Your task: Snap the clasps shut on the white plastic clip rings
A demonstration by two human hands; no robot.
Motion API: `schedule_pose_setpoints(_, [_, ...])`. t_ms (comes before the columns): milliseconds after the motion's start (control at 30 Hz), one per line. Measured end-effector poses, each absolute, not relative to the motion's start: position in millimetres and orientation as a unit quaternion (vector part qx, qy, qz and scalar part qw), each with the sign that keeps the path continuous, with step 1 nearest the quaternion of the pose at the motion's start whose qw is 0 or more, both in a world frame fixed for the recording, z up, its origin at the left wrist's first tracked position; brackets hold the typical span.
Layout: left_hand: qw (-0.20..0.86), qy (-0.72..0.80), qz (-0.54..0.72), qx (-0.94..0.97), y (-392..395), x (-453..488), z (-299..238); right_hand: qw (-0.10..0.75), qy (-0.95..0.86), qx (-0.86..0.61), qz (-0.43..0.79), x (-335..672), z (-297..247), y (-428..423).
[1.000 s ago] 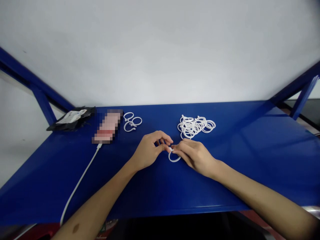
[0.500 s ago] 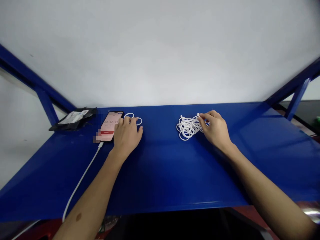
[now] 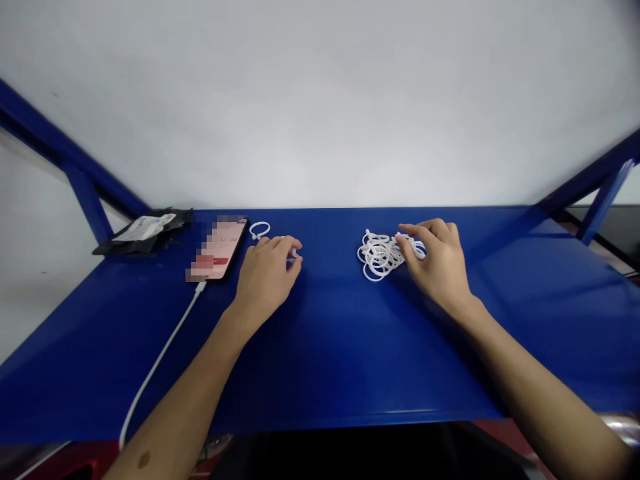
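Note:
At the left of the blue tabletop, my left hand [image 3: 267, 270] has its thumb and forefinger closed on a white plastic ring [image 3: 293, 253], mostly hidden by the fingers. Just behind that hand lies another white ring [image 3: 259, 230], open on one side with small knobs at its ends. On the right, a tangled pile of similar white rings [image 3: 379, 257] rests on the table. My right hand [image 3: 436, 261] is over the pile's right edge, thumb and forefinger a little apart, with a ring knob close to the fingertips.
A phone [image 3: 223, 250] with a lit screen lies left of my left hand, and a white cable [image 3: 163, 353] runs from it over the front edge. Farther left is a black plastic package [image 3: 145, 231] with a white label. Blue braces [image 3: 87, 200] flank the blue tabletop [image 3: 330, 347].
My left hand has moved slightly right and now pinches a ring that lay on the table by its fingers. My right thumb and forefinger have parted from a ring's knob at the pile.

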State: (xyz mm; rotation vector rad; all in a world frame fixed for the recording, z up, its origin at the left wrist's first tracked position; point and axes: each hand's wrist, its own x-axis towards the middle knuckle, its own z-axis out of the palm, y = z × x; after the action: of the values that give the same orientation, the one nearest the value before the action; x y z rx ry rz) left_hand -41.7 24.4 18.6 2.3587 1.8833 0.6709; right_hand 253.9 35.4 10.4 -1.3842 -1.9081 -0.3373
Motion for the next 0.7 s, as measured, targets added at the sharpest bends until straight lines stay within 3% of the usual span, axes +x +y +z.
schedule_pose_setpoints(133, [0.164,0.509,0.336,0.775,10.1,-24.3,21.0,0.384,-0.794,-0.463,-0.092,228.6,13.7,12.4])
schedule_pose_setpoints(300, [0.315,0.413,0.344,0.782,-5.4,-8.8,25.3,0.376,-0.849,-0.366,0.060,204.3,7.9,-8.5])
schedule_pose_setpoints(700, [0.497,0.411,0.353,0.678,0.7,-11.7,20.4,0.391,-0.815,-0.383,0.189,204.2,8.6,-12.6])
